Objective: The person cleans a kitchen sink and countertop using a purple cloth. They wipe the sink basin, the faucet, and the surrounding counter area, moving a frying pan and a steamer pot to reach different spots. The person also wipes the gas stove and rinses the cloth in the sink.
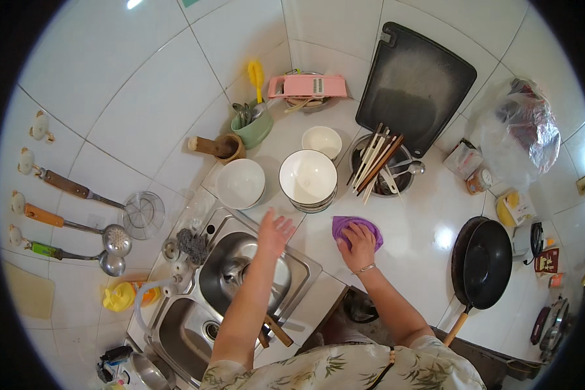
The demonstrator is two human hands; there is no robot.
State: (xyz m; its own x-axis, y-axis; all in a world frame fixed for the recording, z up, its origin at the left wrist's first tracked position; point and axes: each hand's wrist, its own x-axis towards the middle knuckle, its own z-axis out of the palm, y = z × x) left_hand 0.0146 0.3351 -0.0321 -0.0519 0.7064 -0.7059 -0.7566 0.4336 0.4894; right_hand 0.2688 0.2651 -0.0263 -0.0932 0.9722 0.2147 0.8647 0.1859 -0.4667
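My right hand (pixel 360 250) rests on a purple cloth (pixel 341 225) bunched on the white counter, its fingers bent over the fabric. My left hand (pixel 275 234) is held above the back edge of the sink (pixel 310 262), fingers apart and with nothing in them. Just beyond it stand a stack of white bowls (pixel 309 175) and, to the left, another white bowl (pixel 239 184). Behind the stack sits a smaller white bowl (pixel 322 140). A metal bowl (pixel 406 184) with chopsticks (pixel 372 159) and spoons stands to the right.
A black cutting board (pixel 416 84) leans against the tiles. On the right lies a black frying pan (pixel 487 263). Ladles (pixel 112 263) hang on the left wall. A mortar (pixel 231 148), a green utensil holder (pixel 253 130) and a pink grater (pixel 309 86) stand at the back.
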